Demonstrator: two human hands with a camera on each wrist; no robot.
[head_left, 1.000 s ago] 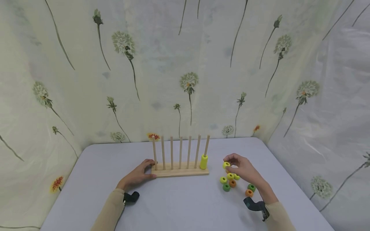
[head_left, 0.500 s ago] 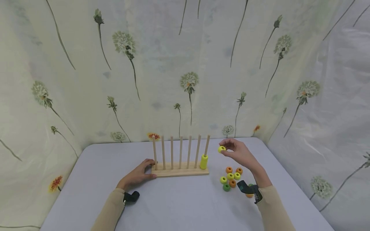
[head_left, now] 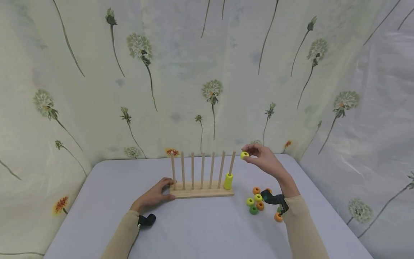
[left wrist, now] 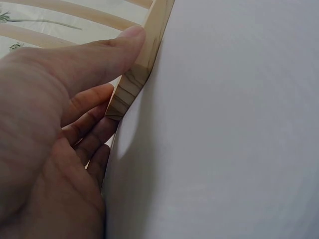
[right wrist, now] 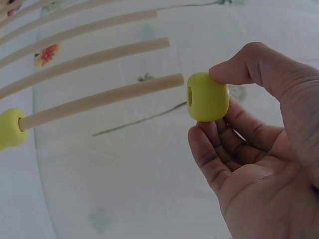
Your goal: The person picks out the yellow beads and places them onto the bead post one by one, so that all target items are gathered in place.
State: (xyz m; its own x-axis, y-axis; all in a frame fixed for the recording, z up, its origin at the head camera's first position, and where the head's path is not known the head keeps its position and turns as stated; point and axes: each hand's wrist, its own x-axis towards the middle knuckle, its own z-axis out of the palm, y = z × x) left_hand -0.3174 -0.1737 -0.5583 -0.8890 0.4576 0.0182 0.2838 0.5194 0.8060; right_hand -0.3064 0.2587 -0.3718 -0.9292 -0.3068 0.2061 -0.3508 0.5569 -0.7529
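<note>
A wooden peg rack (head_left: 203,194) with several upright pegs stands on the table. Yellow beads (head_left: 228,181) are stacked low on its rightmost peg (right wrist: 104,99). My left hand (head_left: 156,194) grips the rack's left end, thumb on the front edge and fingers behind, as the left wrist view shows at the wooden base (left wrist: 132,89). Up near the top of the rightmost peg, my right hand (head_left: 263,158) pinches a yellow bead (right wrist: 208,97) between thumb and fingers. In the right wrist view the bead's hole faces the peg tip, with a small gap between them.
Loose beads lie right of the rack: yellow (head_left: 250,201), green (head_left: 253,210) and orange (head_left: 260,205) ones, with another orange bead (head_left: 278,217) closer to me. The right forearm partly covers some. A flower-patterned curtain (head_left: 181,90) hangs behind the table (head_left: 194,230).
My right hand has lifted the yellow bead from the loose beads and carried it up and left toward the rightmost peg's top. The left hand stays on the rack.
</note>
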